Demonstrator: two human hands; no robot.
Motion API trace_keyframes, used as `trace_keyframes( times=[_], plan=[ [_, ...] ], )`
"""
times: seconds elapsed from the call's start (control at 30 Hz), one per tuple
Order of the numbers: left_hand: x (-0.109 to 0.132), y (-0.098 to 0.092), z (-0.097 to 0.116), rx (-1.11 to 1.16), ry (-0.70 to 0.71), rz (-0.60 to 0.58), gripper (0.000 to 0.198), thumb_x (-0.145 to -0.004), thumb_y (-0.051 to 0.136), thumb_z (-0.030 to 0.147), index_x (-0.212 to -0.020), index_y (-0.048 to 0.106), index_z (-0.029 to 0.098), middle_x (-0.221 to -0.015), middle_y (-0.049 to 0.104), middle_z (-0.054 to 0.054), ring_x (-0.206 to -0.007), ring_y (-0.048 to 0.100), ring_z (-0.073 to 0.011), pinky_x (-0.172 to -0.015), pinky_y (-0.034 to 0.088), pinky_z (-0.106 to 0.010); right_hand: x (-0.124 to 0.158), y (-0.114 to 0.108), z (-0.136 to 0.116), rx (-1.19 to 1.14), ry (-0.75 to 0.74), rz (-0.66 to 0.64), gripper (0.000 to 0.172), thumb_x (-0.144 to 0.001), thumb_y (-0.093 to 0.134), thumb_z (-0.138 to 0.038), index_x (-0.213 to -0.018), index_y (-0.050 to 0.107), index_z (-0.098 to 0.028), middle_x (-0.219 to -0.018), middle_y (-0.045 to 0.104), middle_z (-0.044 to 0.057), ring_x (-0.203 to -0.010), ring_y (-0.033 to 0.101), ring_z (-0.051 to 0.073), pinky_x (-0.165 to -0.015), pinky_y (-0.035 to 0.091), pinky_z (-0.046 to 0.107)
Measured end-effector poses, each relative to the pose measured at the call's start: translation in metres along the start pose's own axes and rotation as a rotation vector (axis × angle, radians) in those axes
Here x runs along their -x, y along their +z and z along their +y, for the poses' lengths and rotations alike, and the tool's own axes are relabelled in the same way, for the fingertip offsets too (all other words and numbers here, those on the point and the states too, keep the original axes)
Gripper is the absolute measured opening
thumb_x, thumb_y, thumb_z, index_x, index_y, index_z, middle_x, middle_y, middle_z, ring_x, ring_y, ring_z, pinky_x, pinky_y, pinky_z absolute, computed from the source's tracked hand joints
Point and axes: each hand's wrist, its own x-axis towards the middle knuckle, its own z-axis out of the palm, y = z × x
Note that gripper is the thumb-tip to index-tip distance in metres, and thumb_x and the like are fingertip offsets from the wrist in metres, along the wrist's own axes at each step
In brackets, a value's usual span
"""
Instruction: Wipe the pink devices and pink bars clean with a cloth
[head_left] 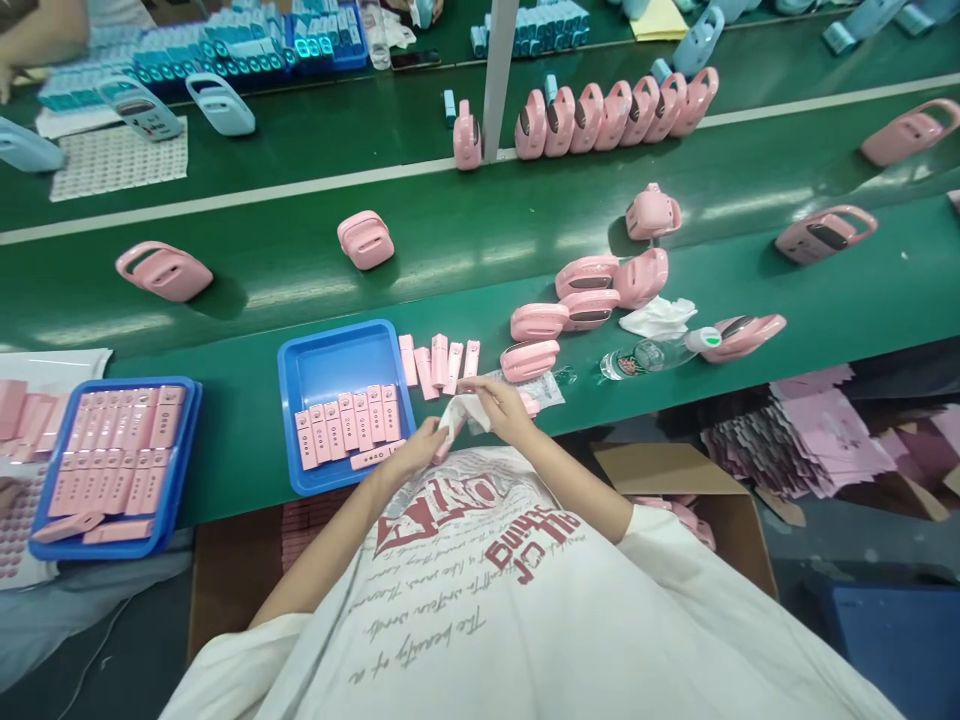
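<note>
Close to my body at the bench edge, my left hand [420,447] is closed around a small pink rectangular piece [442,452], mostly covered by fingers and cloth. My right hand [508,412] pinches a white wiping cloth [469,408] that lies against that piece. To the left of my hands is a blue tray [289,400] with a row of pink rectangular pieces [346,422] in its near half. Several more pink pieces [439,362] lie on the bench just beyond my hands. A pink rounded device with a handle [529,360] sits beyond my right hand.
A second blue tray [187,470] full of pink pieces stands at far left. Right of my hands are more pink devices [589,308], a crumpled tissue [660,318] and a lying plastic bottle [645,357]. Further pink devices [165,272] stand on the green belt [285,255] beyond.
</note>
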Motion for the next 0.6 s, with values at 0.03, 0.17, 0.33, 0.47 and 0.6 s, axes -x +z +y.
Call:
trace_keyframes(
  times=[0.03,0.17,0.33,0.47,0.6],
  plan=[
    [-0.006,0.002,-0.009,-0.012,-0.013,-0.005,0.016,-0.077,0.065,0.026,-0.082,0.059,0.012,-0.068,0.058,-0.001,-0.066,0.055,-0.0162,-0.058,0.043,-0.025,0.0,-0.002,0.004,-0.035,0.082,0.01,0.035,-0.094,0.033,-0.027,-0.11,0.062,-0.018,-0.1,0.072,0.011,-0.088,0.069,0.017,-0.081,0.055,0.035],
    [-0.023,0.007,-0.034,-0.014,0.047,-0.028,0.021,-0.085,0.061,0.032,-0.081,0.06,0.011,-0.075,0.059,-0.001,-0.068,0.055,-0.0126,-0.06,0.045,-0.024,0.002,-0.001,0.011,0.112,0.219,-0.182,0.037,-0.09,0.039,-0.024,-0.12,0.059,-0.015,-0.109,0.069,0.014,-0.096,0.067,0.022,-0.086,0.053,0.041],
    [-0.043,-0.002,-0.05,0.02,0.189,-0.059,0.022,-0.089,0.057,0.033,-0.097,0.062,0.013,-0.097,0.062,-0.004,-0.084,0.06,-0.016,-0.072,0.053,-0.032,-0.003,0.029,0.014,0.445,0.279,-0.371,0.057,-0.071,0.062,-0.009,-0.128,0.055,-0.012,-0.142,0.044,0.024,-0.128,0.045,0.042,-0.102,0.035,0.06],
    [-0.051,-0.006,-0.054,0.015,0.301,-0.032,0.023,-0.089,0.056,0.032,-0.104,0.061,0.015,-0.103,0.061,-0.006,-0.087,0.06,-0.0165,-0.074,0.053,-0.033,-0.021,0.059,0.027,0.41,0.391,-0.241,0.032,-0.081,0.05,-0.007,-0.111,0.063,-0.006,-0.125,0.055,0.032,-0.111,0.058,0.042,-0.089,0.043,0.061],
    [-0.045,-0.003,-0.045,-0.01,0.415,-0.047,0.019,-0.081,0.066,0.026,-0.099,0.062,0.017,-0.095,0.06,-0.005,-0.087,0.057,-0.0168,-0.078,0.051,-0.036,-0.051,0.058,0.037,0.27,0.37,-0.19,0.014,-0.088,0.056,-0.023,-0.084,0.065,-0.013,-0.089,0.069,0.013,-0.084,0.066,0.02,-0.077,0.052,0.038]
  ],
)
